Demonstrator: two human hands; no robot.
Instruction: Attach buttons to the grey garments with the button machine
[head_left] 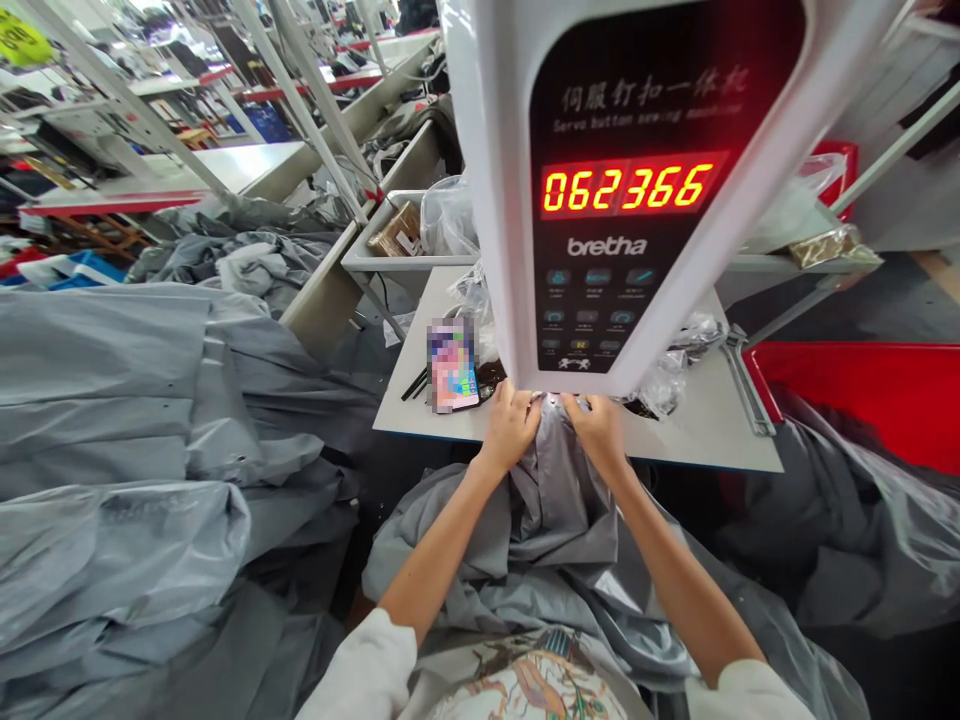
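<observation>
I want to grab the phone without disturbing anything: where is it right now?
In the head view, the phone lies on the white table left of the button machine's control panel, just beyond the person's left hand.

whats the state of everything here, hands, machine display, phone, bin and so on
left hand, gripping the grey cloth
right hand, gripping the grey cloth
grey cloth, bunched below the hands
button sewing machine display, lit, red digits read 062366
phone, lying flat on the table
clear plastic bag, crumpled
red bin, grey material over its rim
</observation>
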